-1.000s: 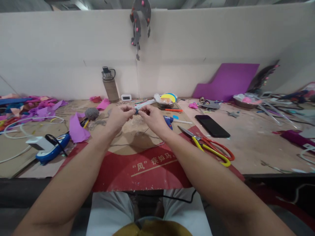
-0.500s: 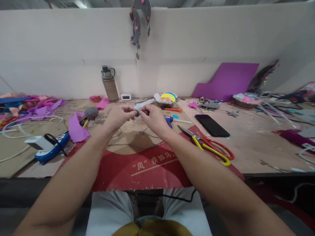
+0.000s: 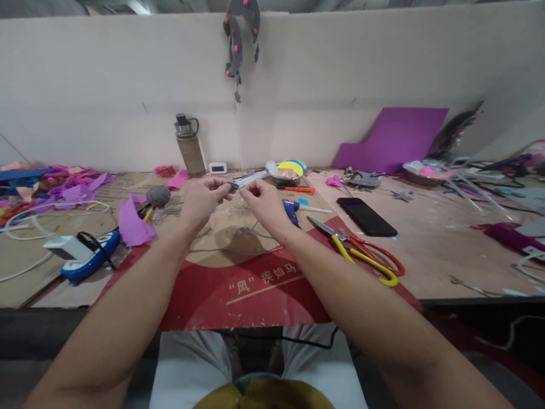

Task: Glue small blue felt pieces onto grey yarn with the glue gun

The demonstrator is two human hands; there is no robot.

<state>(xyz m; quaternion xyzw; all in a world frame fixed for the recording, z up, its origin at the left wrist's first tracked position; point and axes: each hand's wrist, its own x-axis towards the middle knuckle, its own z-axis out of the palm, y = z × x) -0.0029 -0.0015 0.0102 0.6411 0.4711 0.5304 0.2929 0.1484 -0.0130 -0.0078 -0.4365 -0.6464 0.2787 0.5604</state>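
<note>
My left hand (image 3: 205,199) is raised over the cardboard, thumb and fingers pinched on a small dark grey piece (image 3: 234,186) whose kind is too small to tell. Just to its right, my right hand (image 3: 264,203) is closed in a pinch, fingertips a short gap from that piece. Whatever the right fingertips hold is too fine to make out. Grey yarn (image 3: 238,250) trails over the cardboard below both hands. Beyond the fingertips lie thin white sticks (image 3: 252,178). A blue glue gun (image 3: 292,211) rests beside my right wrist, partly hidden by it.
Scissors (image 3: 355,250) with red and yellow handles and a black phone (image 3: 367,217) lie to the right. At left are a grey yarn ball (image 3: 158,196), purple felt (image 3: 135,220) and a blue power strip (image 3: 91,258). A bottle (image 3: 190,149) stands by the white partition.
My hands have drawn slightly apart; the fingertips met before and now show a gap. The dark grey piece now sticks out from the left fingertips.
</note>
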